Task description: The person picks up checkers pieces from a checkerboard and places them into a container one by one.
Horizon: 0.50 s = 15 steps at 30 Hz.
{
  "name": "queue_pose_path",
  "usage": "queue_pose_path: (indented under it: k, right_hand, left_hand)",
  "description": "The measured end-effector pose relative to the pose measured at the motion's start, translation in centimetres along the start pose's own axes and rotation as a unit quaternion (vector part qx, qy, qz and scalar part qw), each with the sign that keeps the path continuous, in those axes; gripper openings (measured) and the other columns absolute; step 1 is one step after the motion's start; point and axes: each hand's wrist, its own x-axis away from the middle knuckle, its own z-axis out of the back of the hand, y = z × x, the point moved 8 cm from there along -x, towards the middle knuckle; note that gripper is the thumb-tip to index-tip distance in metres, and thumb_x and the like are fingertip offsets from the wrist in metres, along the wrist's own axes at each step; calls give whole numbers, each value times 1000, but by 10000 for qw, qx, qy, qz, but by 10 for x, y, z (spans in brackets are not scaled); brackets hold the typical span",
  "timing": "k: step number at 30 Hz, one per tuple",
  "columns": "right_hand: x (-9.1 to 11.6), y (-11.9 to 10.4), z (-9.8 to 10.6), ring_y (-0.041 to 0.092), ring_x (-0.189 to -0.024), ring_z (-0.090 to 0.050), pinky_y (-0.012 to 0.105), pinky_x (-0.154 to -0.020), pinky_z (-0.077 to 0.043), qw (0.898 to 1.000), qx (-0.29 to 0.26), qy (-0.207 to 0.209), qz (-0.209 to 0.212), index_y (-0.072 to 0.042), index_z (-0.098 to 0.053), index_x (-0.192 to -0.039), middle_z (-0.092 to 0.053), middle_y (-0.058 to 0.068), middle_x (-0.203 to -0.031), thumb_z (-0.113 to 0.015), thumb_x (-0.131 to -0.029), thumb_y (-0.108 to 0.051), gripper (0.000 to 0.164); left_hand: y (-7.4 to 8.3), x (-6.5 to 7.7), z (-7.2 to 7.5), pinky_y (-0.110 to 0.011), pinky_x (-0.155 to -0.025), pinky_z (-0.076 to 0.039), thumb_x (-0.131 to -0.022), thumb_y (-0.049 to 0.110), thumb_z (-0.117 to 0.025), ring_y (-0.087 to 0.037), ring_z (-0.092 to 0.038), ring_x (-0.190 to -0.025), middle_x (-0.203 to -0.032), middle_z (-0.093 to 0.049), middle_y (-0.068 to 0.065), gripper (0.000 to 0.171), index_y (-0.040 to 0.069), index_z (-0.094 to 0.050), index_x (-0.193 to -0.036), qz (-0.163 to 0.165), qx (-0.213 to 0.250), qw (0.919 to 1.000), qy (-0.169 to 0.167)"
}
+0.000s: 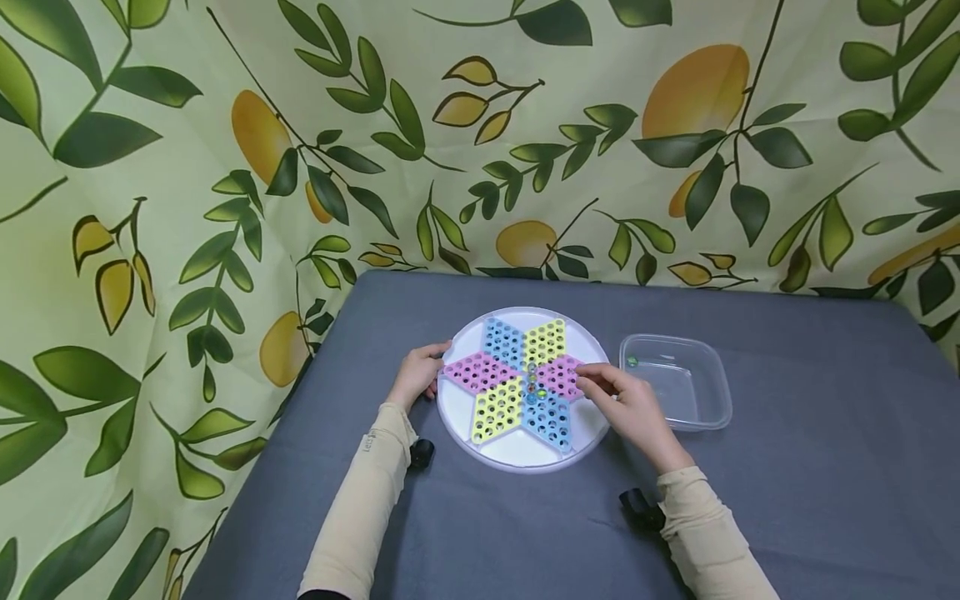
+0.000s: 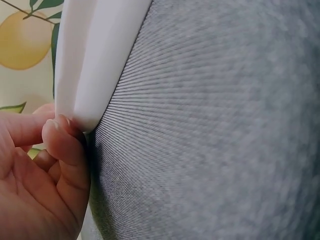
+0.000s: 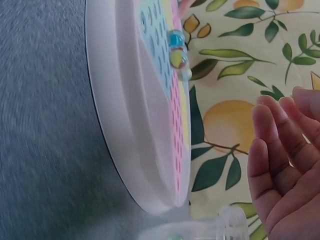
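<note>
Left hand [image 1: 418, 372]: at the board's left edge, thumb and fingers pinching the rim in a narrow grip.
Game board [image 1: 517, 446]: round and white, lying flat between the two hands, with a six-pointed star of pink, yellow and blue holed sections.
Marble cluster [image 1: 532, 388]: around the star's middle and the near blue section, mostly in a row whose long axis runs from far to near; it lies left of the right fingertips, and the right hand is the nearer one.
Right hand [image 1: 630, 408]: raised over the board's right side by a pink section, fingers loosely bent and clear of the surface; nothing shows between them.
Green marble [image 1: 632, 362]: to the right of the right fingertips and slightly farther off, beyond the board's rim, in the container's far left corner.
Clear container [image 1: 671, 383]: just beside the board's right edge, open at the top.
Table [image 1: 825, 450]: covered in grey-blue cloth, bearing board and container.
Patterned backdrop [image 1: 585, 58]: leaves and orange fruit, hanging left and behind.
</note>
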Motion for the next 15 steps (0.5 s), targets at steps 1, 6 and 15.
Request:
queue_pose_path:
  k: [1,6,15]
  right_hand:
    - [0,-1,-2,4,-75,-57,19,-65,-48,10000,-17,7,8,-9,-66,-112,-70,3,-95,-60,-90,-27,29]
    - [-2,-3,-11,2,-75,-57,20,-66,-49,9999,-112,-47,68,-8,-67,-110,-70,4,-94,-61,-90,-24,27]
    - [-5,-3,-26,8,-75,-56,20,-66,-47,9997,25,-164,188,-8,-67,-109,-68,4,-93,-62,-89,-18,23]
  left_hand:
    - [0,0,0,-22,-38,-39,-89,10,-45,-11,-39,-39,-63,-50,-5,45,26,-57,-130,-4,2,10000,-3]
    - [-1,-1,0,-23,-38,-39,-90,11,-45,-11,-40,-39,-60,-48,-4,44,26,-57,-130,30,25,10000,-18]
    - [-1,-2,-1,-23,-39,-39,-91,12,-46,-11,-40,-40,-50,-42,-1,43,25,-57,-130,17,47,9999,-88]
